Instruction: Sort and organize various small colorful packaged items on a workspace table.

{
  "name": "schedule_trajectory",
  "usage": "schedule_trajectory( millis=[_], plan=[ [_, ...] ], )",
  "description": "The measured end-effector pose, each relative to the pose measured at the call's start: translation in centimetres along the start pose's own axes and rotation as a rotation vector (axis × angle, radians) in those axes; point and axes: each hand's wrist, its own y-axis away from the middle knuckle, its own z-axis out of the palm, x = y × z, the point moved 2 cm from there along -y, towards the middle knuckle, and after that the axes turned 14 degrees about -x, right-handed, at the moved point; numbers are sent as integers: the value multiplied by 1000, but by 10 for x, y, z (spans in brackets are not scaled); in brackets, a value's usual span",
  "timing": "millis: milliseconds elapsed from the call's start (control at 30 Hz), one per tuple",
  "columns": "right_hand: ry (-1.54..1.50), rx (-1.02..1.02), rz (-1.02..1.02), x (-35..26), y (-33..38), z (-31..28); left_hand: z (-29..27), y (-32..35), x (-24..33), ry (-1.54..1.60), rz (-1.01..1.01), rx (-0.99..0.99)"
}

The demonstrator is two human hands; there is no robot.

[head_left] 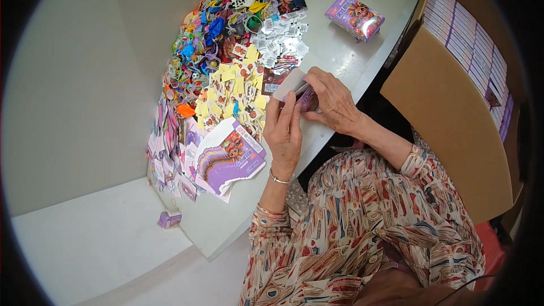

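Both of my hands meet over the table's near edge on a small folding box (pixel 288 84) with white flaps and purple printed sides. My left hand (pixel 284 136) presses its fingers against the flap end. Wrapped around the other side is my right hand (pixel 334 102), its fingertips over the top and its thumb below. What lies inside the box is hidden. Just left of my left hand, a fanned stack of flat purple cartons (pixel 218 170) rests on the table. Printed cards with yellow backing (pixel 226 93) spread out beyond it.
A heap of small colourful toys (pixel 198 51) runs along the wall. Beside it lie white packets (pixel 280 37) and pink strips (pixel 164 141). A purple box (pixel 356 18) sits far right. The big cardboard carton (pixel 453 119) holds rows of boxes. A small purple box (pixel 169 219) stands lower left.
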Motion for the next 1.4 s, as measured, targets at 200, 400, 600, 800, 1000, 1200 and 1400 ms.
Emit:
schedule_trajectory(
  millis=[200, 400, 600, 800, 1000, 1200, 1400],
  plan=[
    [33, -78, 32, -1, -7, -3, -7, -6, 5, -126, 69, -9],
    [36, -90, 34, -1, -7, -3, -3, -1, 3, -64, 119, 45],
    [55, -108, 34, 0, -6, -3, -12, -9, -5, 810, -295, 25],
    [43, -99, 19, -1, -6, -2, -15, -23, -11, 1207, -467, -210],
    [4, -80, 6, 3, -7, -2, -12, -13, 1, 428, -180, -146],
    [-66, -135, 162, 5, -10, -1, -8, -11, 8, 105, -15, -116],
    [-141, -117, 132, 7, -10, 6, -3, -28, 9, 214, -86, -37]
  ],
)
